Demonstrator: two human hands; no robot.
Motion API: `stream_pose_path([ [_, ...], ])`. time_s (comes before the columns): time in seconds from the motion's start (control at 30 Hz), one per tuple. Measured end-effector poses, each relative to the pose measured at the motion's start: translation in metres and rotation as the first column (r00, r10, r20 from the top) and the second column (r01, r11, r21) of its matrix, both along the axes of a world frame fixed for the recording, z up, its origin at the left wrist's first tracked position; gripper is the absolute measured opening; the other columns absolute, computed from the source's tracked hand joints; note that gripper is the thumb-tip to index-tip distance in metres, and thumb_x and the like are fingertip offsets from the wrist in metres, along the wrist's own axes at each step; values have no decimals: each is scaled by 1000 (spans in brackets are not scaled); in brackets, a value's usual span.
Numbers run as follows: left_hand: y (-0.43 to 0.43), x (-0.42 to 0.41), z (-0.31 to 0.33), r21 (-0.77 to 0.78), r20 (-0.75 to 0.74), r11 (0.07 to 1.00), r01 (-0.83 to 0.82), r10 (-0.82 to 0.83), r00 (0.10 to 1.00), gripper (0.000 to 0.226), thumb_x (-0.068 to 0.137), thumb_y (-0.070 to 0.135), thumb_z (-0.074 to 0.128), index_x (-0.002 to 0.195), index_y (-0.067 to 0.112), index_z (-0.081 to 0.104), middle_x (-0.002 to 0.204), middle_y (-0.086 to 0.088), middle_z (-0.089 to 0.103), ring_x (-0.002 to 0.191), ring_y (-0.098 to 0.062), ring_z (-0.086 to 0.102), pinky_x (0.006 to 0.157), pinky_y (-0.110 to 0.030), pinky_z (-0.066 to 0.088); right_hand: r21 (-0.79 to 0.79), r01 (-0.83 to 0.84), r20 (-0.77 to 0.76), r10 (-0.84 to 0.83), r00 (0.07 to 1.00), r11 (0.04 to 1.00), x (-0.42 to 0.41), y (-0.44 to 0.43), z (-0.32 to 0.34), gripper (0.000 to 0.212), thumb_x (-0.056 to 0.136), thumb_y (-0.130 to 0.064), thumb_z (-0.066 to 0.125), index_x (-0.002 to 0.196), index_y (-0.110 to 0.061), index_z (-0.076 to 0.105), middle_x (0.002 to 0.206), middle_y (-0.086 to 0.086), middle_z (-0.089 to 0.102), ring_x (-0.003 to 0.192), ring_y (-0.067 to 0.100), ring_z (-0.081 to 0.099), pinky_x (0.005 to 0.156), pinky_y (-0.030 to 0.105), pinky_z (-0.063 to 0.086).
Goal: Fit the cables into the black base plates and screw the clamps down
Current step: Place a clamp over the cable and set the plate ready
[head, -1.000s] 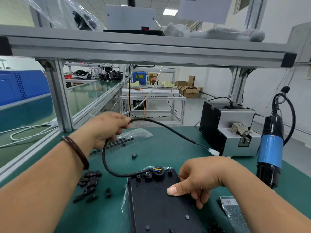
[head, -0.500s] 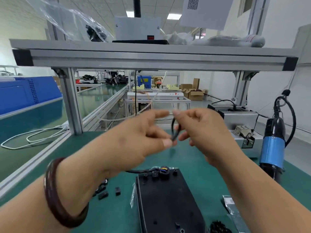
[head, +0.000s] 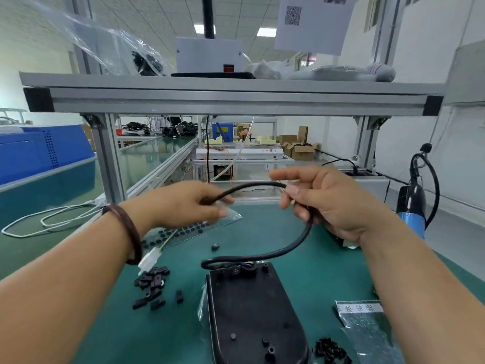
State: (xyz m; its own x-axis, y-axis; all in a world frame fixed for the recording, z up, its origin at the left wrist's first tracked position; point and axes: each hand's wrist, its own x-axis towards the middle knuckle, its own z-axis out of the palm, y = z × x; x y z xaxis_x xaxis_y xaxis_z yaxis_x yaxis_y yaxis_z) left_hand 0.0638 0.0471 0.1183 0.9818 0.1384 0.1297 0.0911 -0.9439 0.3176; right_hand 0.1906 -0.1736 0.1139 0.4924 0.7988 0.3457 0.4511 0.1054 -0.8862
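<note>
Head camera, looking down over my two forearms at a green-matted workbench [head: 275, 227] under an aluminium frame shelf.

My left hand [head: 189, 203] is raised above the bench with its fingers curled round one stretch of a black round cable [head: 301, 237]. My right hand [head: 333, 203] is level with it. The thumb presses the same cable against my curled lower fingers, and the forefinger points out straight.

Between my hands the cable arches in the air. From my right hand it curves down to the far end of a flat black plastic base plate [head: 252, 311], which lies on the mat between my forearms, and it makes a small loop just left of where it enters.

A white plastic connector [head: 149, 258] on thin wires hangs below my left wrist, which wears a dark brown bracelet [head: 128, 229].

On the mat, a heap of small black clamps [head: 152, 285] lies left of the plate and a cluster of black screws [head: 330, 350] at its near right. A blue-and-black electric screwdriver [head: 410, 219] hangs at the right edge.
</note>
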Motion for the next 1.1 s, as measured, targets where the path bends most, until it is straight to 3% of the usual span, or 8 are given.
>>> stream_pose_path([
  [0.07, 4, -12, -12, -468, 19, 884, 12, -3, 1000, 34, 87, 34, 59, 121, 37, 58, 63, 7, 59, 56, -6, 54, 62, -24, 54, -64, 58, -46, -61, 997, 996, 12, 1, -9, 24, 98, -2, 47, 108, -16, 65, 68, 5, 61, 41, 6, 43, 39, 16, 30],
  [0.17, -9, -21, -25, -955, 169, 277, 101, 232, 958, 26, 91, 13, 53, 112, 13, 67, 57, 2, 48, 41, -3, 39, 41, -15, 47, -158, 36, -58, -46, 997, 987, 21, 7, -22, 21, 98, -4, 49, 105, -15, 66, 64, 6, 61, 40, 6, 42, 37, 16, 29],
  [0.23, -30, -18, -34, -975, 109, -123, 183, 453, 885, 24, 97, 5, 44, 103, 4, 67, 57, -2, 49, 38, -2, 41, 36, -10, 43, -220, -23, -70, 8, 997, 975, 21, 11, -29, 21, 97, -3, 50, 106, -14, 65, 64, 7, 62, 41, 7, 43, 36, 16, 30],
  [0.33, -62, -10, -43, -889, 11, -331, 316, 675, 738, 29, 100, 3, 33, 95, 3, 62, 65, -5, 44, 48, -3, 39, 36, -8, 40, -366, -109, -55, 95, 994, 924, 20, 15, -40, 19, 96, -2, 51, 108, -13, 61, 64, 6, 63, 42, 8, 45, 39, 19, 32],
  [0.57, -104, -17, -74, -960, -91, -219, 177, 837, 540, 32, 96, -5, 36, 116, 6, 60, 83, -3, 51, 63, -8, 45, 57, -17, 42, -594, -43, 126, 146, 981, 803, 10, 22, -57, 24, 96, -4, 50, 113, -19, 59, 73, 3, 63, 49, 9, 54, 54, 26, 45],
  [0.67, -113, -23, -87, -988, -62, -134, 83, 818, 571, 39, 97, -2, 39, 133, 9, 50, 92, 0, 54, 69, -9, 49, 67, -20, 42, -631, 71, 271, 134, 953, 773, 5, 27, -63, 26, 96, -6, 49, 114, -19, 63, 73, 2, 58, 50, 7, 58, 58, 27, 50],
  [0.9, -121, -41, -100, -846, 79, 398, -356, 753, 653, 61, 98, 13, 41, 151, 23, 12, 151, 5, 28, 130, -17, 35, 107, -30, 27, -658, 154, 344, 113, 932, 737, -2, 30, -67, 32, 96, -15, 51, 119, -33, 64, 67, 1, 57, 38, 8, 55, 44, 19, 45],
  [1.1, -131, -59, -102, -721, -41, 467, -512, 709, 704, 62, 100, 22, 39, 152, 15, 5, 159, 0, 10, 146, -21, 12, 115, -30, 13, -780, 70, 231, 182, 956, 621, -9, 22, -57, 56, 97, -10, 43, 140, -45, 41, 87, 2, 64, 64, 22, 72, 62, 29, 59],
])
